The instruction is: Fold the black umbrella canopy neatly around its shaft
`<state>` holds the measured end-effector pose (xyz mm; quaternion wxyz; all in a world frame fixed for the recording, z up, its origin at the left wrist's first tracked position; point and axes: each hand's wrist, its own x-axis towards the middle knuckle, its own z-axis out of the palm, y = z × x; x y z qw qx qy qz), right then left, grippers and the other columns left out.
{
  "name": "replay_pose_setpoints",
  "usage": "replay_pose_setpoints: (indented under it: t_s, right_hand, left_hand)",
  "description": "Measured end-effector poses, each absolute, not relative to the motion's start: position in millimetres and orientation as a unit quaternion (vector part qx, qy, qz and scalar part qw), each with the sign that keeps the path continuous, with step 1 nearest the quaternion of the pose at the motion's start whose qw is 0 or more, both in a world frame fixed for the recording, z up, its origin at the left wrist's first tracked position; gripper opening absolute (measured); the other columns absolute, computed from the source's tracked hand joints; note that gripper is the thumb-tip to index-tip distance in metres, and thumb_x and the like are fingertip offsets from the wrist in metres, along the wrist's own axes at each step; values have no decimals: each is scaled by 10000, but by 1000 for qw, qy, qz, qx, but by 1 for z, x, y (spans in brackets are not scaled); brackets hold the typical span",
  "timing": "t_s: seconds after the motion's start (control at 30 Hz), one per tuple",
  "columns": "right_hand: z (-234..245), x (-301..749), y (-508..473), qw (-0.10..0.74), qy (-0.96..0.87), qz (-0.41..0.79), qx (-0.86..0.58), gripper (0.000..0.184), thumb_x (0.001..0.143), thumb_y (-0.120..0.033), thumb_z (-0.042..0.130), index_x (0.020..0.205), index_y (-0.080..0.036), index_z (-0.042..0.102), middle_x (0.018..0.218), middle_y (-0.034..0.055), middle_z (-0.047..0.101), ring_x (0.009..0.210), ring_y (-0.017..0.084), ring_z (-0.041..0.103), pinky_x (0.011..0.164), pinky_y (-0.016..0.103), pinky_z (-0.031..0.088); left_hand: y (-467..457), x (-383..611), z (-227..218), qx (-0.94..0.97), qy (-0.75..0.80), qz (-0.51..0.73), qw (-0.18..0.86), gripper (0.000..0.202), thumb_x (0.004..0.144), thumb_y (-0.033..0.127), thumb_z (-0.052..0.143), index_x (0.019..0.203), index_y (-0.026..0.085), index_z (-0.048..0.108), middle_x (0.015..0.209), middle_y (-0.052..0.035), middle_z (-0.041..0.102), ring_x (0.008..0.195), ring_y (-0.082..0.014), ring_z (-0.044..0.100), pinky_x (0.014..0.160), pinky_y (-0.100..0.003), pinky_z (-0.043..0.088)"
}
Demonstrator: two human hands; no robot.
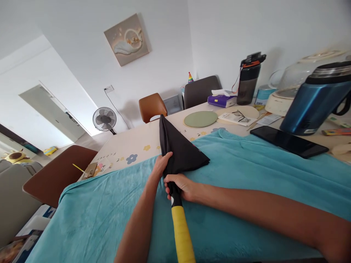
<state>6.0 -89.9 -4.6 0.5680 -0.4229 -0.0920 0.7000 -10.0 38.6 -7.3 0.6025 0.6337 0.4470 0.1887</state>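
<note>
A black umbrella [181,148] with a yellow wrapped handle [182,233] points away from me over the teal cloth. Its canopy is folded, and one loose panel spreads out to the right in a triangle. My left hand [161,164] grips the left edge of the black fabric, thumb on top. Just below it, my right hand [182,185] is closed around the gathered fabric and shaft above the handle. Part of the shaft is hidden by my fingers.
The teal cloth [109,204] covers the near table. To the right are a phone [289,140], a blue thermos [312,102], a dark bottle [248,80], eyeglasses [240,116] and a purple tissue box [222,101]. A green oval mat [200,119] lies beyond. Brown chair [57,175] at left.
</note>
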Motion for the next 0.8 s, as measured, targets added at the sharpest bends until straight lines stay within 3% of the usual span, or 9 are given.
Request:
replay_pose_setpoints:
  t_s: [0.13,0.27,0.37,0.47,0.57,0.67,0.8]
  right_hand:
    - [-4,12,-88,543,-101,705,-446,98,731,-157,481,635,-134,478,462,-5,492,408,109,488,440,238,467]
    - [-5,13,-89,541,-123,715,-425,85,748,-166,509,678,-118,499,510,7,517,457,115,518,474,250,487]
    - [-7,12,-91,570,-134,711,-390,75,747,-155,526,690,-111,504,542,12,525,487,113,525,491,257,493]
    - [-8,11,-92,591,-142,705,-366,44,744,-121,512,702,-108,504,543,9,517,489,119,521,476,265,483]
    - [-9,10,-93,607,-160,691,-358,59,746,-83,463,715,-114,504,522,1,505,474,123,513,461,266,472]
    - [-10,10,-95,613,-182,685,-350,102,753,-74,430,711,-114,513,507,5,506,469,127,513,461,263,470]
    - [-10,11,-97,607,-200,687,-345,124,764,-81,424,704,-121,525,506,4,504,462,128,519,474,264,472]
  left_hand:
    - [43,-22,-1,761,488,258,342,389,646,558,559,529,194,489,765,-174,630,1052,-351,504,837,-401,377]
    - [41,-36,11,784,459,336,248,266,779,443,444,718,207,552,746,-109,626,943,-293,562,802,-386,374]
    - [29,-33,24,808,396,382,208,190,818,326,412,885,236,565,837,-65,626,905,-235,564,801,-341,378]
    - [11,-15,33,856,274,357,253,185,791,241,462,921,244,594,956,-44,620,953,-209,533,869,-314,360]
    - [-3,13,31,886,133,243,373,196,704,143,550,852,233,643,987,-37,626,1008,-217,498,959,-311,307]
    - [-6,39,22,867,86,141,471,288,632,41,558,811,240,665,988,-24,632,1067,-224,460,1009,-317,253]
    - [-1,61,13,885,78,80,453,344,605,-6,539,790,251,672,933,-15,633,1085,-229,434,1018,-332,236]
